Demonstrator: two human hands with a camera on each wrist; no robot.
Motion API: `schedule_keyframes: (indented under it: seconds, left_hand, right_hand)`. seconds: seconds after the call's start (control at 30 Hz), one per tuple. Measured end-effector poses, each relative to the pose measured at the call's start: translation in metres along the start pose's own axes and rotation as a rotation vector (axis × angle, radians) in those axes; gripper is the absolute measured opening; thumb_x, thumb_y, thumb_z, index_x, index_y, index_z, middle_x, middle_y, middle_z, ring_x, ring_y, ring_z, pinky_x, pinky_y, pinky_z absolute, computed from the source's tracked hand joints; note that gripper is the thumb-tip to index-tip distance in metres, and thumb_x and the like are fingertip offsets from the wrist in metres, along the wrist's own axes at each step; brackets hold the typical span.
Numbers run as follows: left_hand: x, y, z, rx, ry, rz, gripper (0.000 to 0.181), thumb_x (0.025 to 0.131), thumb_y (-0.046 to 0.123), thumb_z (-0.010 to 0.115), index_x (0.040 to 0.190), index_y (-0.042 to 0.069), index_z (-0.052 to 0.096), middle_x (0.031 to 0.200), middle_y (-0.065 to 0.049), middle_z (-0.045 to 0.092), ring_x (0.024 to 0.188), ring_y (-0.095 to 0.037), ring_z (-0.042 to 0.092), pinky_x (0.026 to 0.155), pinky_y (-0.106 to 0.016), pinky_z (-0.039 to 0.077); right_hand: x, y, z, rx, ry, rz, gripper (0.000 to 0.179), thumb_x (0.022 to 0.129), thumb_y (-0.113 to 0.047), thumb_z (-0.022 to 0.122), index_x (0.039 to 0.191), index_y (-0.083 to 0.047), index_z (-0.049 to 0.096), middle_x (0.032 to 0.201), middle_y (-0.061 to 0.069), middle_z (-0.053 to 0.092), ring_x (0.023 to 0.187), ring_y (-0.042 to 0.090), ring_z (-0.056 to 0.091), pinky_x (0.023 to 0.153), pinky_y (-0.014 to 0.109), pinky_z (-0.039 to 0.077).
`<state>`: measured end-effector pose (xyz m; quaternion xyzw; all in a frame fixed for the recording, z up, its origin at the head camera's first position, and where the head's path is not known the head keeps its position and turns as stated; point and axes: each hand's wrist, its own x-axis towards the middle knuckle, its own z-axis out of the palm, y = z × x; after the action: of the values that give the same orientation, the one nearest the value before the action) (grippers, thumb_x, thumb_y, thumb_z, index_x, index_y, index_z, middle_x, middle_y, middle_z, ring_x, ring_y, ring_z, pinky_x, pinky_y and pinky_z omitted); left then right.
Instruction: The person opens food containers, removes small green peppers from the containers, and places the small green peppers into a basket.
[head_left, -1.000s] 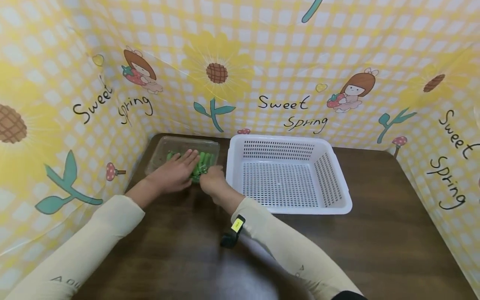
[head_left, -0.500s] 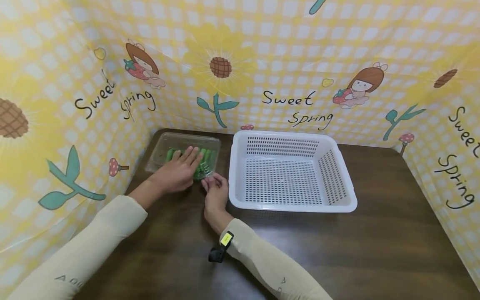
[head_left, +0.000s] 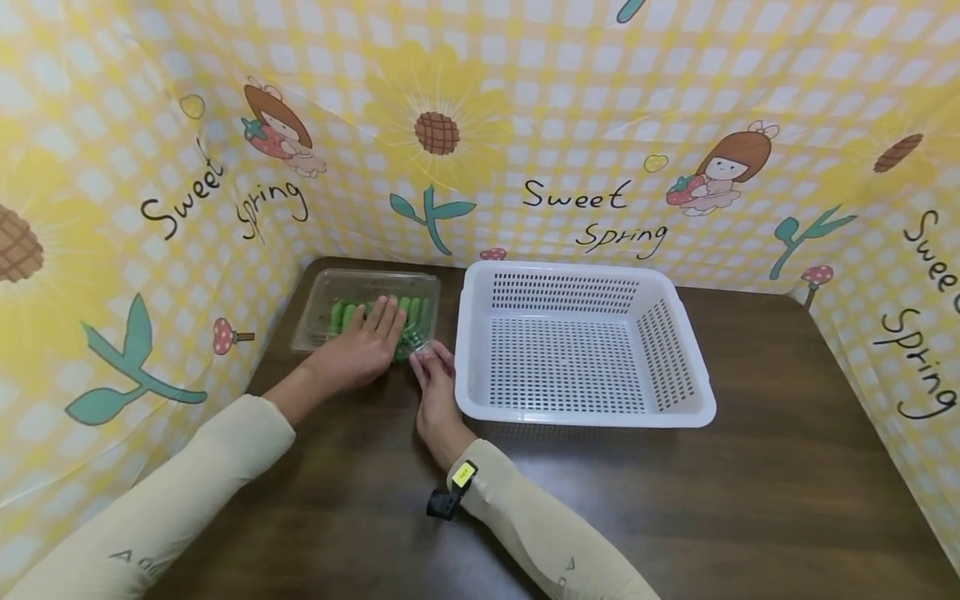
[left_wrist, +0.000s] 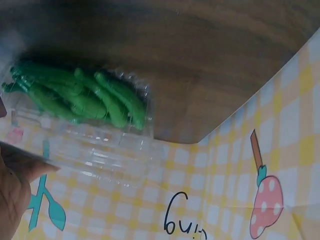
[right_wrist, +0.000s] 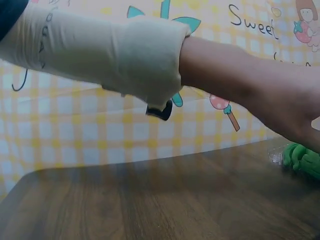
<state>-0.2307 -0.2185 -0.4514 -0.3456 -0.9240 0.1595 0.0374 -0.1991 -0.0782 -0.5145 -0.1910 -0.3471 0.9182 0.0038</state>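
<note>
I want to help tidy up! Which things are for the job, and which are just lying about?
For the job:
box, with both hands at it
green things, inside it
left hand, resting on the box
right hand, at its corner

Just about:
basket, maybe useful, but neither hand holds it
table
cloth behind

Over the last second the right hand [head_left: 437, 404] pulled back toward the person and rolled, thumb and fingers now in sight at the clear plastic box's [head_left: 322, 304] near right corner.
</note>
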Motion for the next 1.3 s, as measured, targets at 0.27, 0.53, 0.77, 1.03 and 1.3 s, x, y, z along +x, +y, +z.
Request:
schedule_keyframes:
  seconds: [0.27, 0.53, 0.77, 1.03, 1.3]
  left_hand:
    - [0.0, 0.001, 0.004, 0.038, 0.013, -0.008, 0.052, 0.103, 0.0, 0.052, 0.15, -0.016, 0.037, 0.156, -0.039, 0.035, 0.147, -0.051, 0.036, 0.112, -0.064, 0.043]
    - [0.0, 0.005, 0.007, 0.069, 0.03, -0.013, 0.051, 0.104, 0.003, 0.051, 0.149, -0.017, 0.037, 0.154, -0.04, 0.035, 0.146, -0.051, 0.038, 0.112, -0.063, 0.043]
    - [0.001, 0.007, 0.006, 0.06, 0.062, -0.025, 0.06, 0.104, 0.016, 0.057, 0.15, -0.016, 0.036, 0.155, -0.039, 0.035, 0.146, -0.05, 0.038, 0.113, -0.061, 0.043]
    - [-0.007, -0.023, -0.007, -0.161, 0.016, -0.02, 0.067, 0.107, 0.03, 0.051, 0.155, -0.011, 0.031, 0.162, -0.031, 0.031, 0.153, -0.044, 0.028, 0.124, -0.056, 0.03]
    - [-0.037, -0.059, -0.007, -0.324, -0.125, -0.097, 0.074, 0.107, 0.03, 0.051, 0.162, -0.003, 0.014, 0.17, -0.026, 0.007, 0.158, -0.046, 0.007, 0.126, -0.065, 0.009]
  right_hand:
    - [0.0, 0.0, 0.003, -0.001, 0.044, 0.009, 0.026, 0.096, 0.002, 0.061, 0.122, -0.001, 0.063, 0.123, 0.014, 0.059, 0.117, 0.024, 0.064, 0.1, 0.03, 0.057]
    - [0.0, 0.0, 0.008, -0.022, 0.103, -0.005, 0.023, 0.093, 0.001, 0.061, 0.116, -0.002, 0.064, 0.111, 0.008, 0.061, 0.097, 0.015, 0.065, 0.09, 0.024, 0.059]
    - [0.005, -0.001, 0.007, -0.036, 0.107, 0.019, 0.018, 0.096, -0.003, 0.06, 0.113, -0.005, 0.065, 0.108, 0.004, 0.061, 0.1, 0.016, 0.064, 0.093, 0.024, 0.058]
    - [0.006, 0.0, 0.009, 0.02, 0.169, -0.06, 0.017, 0.097, -0.002, 0.061, 0.114, -0.004, 0.063, 0.107, 0.003, 0.057, 0.098, 0.013, 0.061, 0.095, 0.026, 0.057]
    - [0.009, -0.005, 0.014, -0.072, 0.215, -0.069, 0.018, 0.101, -0.003, 0.055, 0.117, -0.005, 0.061, 0.1, 0.0, 0.057, 0.087, 0.006, 0.062, 0.091, 0.025, 0.056]
